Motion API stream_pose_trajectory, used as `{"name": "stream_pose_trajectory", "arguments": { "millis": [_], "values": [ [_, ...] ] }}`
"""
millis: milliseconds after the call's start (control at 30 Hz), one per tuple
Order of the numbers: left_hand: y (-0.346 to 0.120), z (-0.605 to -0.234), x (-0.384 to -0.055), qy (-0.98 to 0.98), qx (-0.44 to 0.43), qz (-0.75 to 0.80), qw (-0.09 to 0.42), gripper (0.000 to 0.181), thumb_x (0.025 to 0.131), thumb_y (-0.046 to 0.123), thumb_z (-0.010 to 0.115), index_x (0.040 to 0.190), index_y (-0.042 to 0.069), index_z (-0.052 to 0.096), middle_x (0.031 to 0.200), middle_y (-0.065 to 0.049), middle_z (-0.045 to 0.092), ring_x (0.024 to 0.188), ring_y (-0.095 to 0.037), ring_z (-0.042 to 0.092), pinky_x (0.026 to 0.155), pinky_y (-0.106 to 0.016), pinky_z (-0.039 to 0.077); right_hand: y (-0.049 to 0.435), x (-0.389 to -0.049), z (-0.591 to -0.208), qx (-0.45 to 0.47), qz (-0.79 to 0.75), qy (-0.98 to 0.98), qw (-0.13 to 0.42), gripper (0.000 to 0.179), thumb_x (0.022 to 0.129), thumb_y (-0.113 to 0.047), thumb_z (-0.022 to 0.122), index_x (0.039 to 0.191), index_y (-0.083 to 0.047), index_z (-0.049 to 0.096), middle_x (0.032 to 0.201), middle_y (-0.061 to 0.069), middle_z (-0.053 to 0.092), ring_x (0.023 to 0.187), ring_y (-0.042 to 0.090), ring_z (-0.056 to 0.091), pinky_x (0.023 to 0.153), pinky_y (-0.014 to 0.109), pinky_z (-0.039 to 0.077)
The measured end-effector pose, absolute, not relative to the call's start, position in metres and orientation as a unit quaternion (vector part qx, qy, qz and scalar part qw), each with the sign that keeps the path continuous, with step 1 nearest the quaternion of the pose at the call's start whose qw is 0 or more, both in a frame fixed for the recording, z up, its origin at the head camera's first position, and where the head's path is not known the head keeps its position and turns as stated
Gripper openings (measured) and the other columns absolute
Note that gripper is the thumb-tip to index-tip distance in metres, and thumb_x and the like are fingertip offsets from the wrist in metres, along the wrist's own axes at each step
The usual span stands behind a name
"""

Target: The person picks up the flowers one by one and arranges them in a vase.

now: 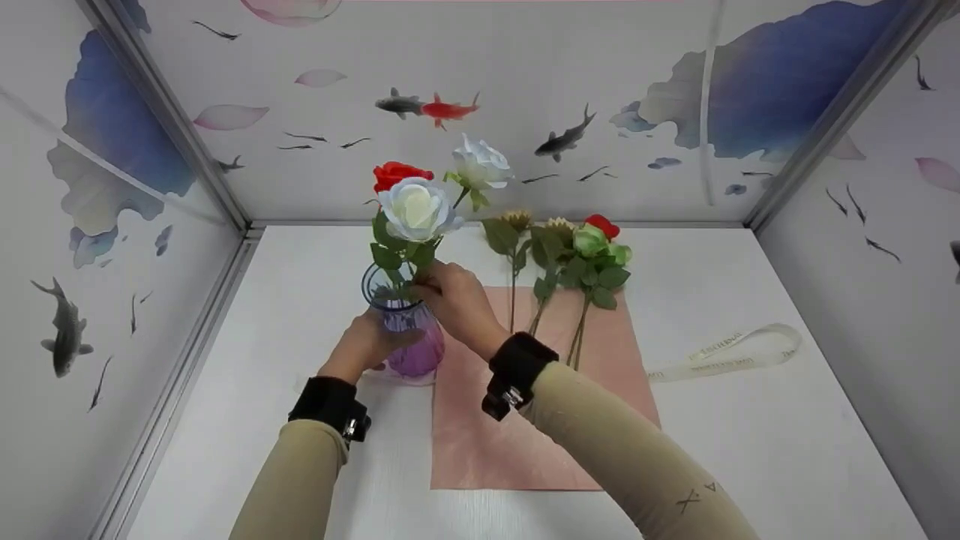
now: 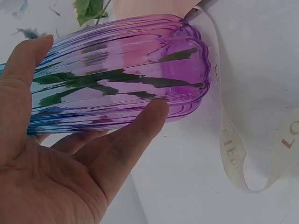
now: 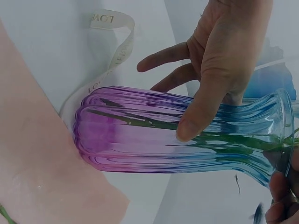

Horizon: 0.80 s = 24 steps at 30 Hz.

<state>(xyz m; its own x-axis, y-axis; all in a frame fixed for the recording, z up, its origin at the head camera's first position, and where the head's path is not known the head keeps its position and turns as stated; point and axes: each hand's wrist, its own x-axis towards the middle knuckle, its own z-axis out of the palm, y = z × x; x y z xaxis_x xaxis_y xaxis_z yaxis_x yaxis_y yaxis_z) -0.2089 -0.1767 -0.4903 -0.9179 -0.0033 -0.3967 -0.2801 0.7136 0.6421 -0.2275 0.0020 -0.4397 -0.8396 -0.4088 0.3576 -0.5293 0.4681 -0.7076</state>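
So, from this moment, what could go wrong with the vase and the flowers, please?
The vase might tip if the left hand loosens its hold, because the white roses and red rose rise high above it.
The right hand seems to pinch stems at the vase's mouth, so a hard push there could tilt it.
The ribbon runs close to the vase's base and may get caught if the vase shifts.

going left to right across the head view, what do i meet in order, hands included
Left hand, purple-blue glass vase, right hand, bunch of red and green flowers, looped white ribbon at the right.
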Motion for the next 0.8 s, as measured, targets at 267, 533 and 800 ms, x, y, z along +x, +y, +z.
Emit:
{"name": "stream_pose_trajectory", "arguments": {
  "millis": [267, 533, 800],
  "values": [
    [-0.178, -0.490, -0.207, 0.901, -0.065, 0.390, 0.176, 0.084, 0.092, 0.042, 0.074, 0.158, 0.013, 0.031, 0.140, -0.020, 0.059, 0.096, -0.039, 0.069, 0.070, -0.044, 0.061, 0.001, -0.229, -0.439, 0.278, 0.431, -0.851, 0.114, 0.013, 0.095, -0.013, 0.073, 0.100, -0.001, 0.073, 0.092, 0.012, 0.076, 0.087, 0.027, 0.070, 0.078, 0.037, 0.058],
    [-0.177, -0.491, -0.208, 0.895, -0.087, 0.399, 0.181, 0.085, 0.089, 0.043, 0.075, 0.155, 0.007, 0.035, 0.139, -0.022, 0.059, 0.101, -0.039, 0.069, 0.070, -0.043, 0.061, 0.002, -0.235, -0.435, 0.271, 0.438, -0.845, 0.145, 0.011, 0.094, -0.009, 0.071, 0.098, 0.000, 0.070, 0.093, 0.015, 0.076, 0.085, 0.026, 0.075, 0.074, 0.036, 0.061],
    [-0.178, -0.491, -0.206, 0.898, -0.087, 0.395, 0.177, 0.086, 0.089, 0.046, 0.075, 0.153, 0.003, 0.036, 0.136, -0.025, 0.060, 0.096, -0.039, 0.070, 0.069, -0.042, 0.061, -0.001, -0.238, -0.431, 0.265, 0.427, -0.848, 0.168, 0.012, 0.095, -0.015, 0.072, 0.092, -0.004, 0.073, 0.081, 0.008, 0.072, 0.072, 0.022, 0.065, 0.066, 0.034, 0.053]
  ]
}}
